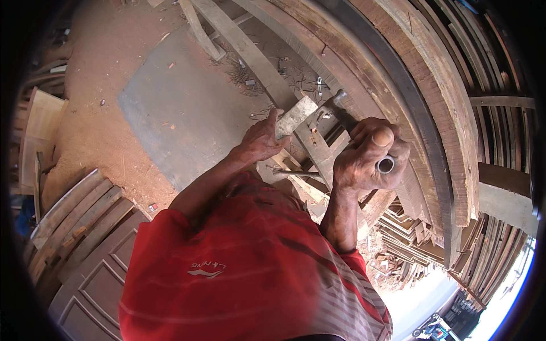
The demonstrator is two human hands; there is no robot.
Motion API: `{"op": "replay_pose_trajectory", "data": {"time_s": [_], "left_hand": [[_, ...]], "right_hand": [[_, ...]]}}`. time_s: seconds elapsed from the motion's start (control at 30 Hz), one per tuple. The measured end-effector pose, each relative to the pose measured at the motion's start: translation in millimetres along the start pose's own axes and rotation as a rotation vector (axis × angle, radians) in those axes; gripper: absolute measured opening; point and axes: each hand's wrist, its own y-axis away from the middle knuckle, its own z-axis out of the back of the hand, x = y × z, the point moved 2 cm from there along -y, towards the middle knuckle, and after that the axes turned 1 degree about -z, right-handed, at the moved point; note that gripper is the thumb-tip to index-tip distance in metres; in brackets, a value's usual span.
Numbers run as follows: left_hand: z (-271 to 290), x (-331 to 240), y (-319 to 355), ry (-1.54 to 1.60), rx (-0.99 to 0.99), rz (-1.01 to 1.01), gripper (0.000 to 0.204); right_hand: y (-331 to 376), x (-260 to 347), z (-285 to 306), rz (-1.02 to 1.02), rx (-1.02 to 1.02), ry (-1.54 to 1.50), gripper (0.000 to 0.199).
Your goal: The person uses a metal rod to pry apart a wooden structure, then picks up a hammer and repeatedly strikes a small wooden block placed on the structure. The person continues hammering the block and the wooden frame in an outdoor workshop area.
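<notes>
My left hand (263, 138) grips a short, pale, rough wooden block (297, 116) and steadies it over a long narrow board (250, 59). In my right hand (364, 156) is a hammer (343, 118), held by its handle, whose hollow, pipe-like end sticks out of my fist toward me. The hammer's metal head is just right of the block, apart from it. My right fingers wrap fully round the handle and hide most of it. Several loose nails (242, 74) lie scattered around the board.
Long thick planks (398, 108) are stacked along the right side. A grey sheet (170, 96) covers part of the dirt floor. Curved boards (85, 221) and a panelled door (96, 284) lie at lower left. Wood scraps (404, 233) pile up at lower right.
</notes>
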Motion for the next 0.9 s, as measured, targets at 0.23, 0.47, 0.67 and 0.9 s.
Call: {"op": "replay_pose_trajectory", "data": {"time_s": [0.23,0.47,0.67,0.9], "left_hand": [[-19,20,-6,0.042,-0.086,-0.093,0.089],[-15,0,-12,0.0,-0.016,-0.088,0.09],[-35,-8,-12,-0.026,-0.029,-0.063,0.089],[-41,-18,0,-0.021,-0.033,-0.05,0.084]], "right_hand": [[-50,-6,44,-0.027,0.115,-0.278,0.037],[-43,-26,69,-0.21,0.105,-0.524,0.033],[-34,-38,95,-0.239,0.206,-0.741,0.033],[-24,-18,150,-0.362,0.258,-0.776,0.041]]}}
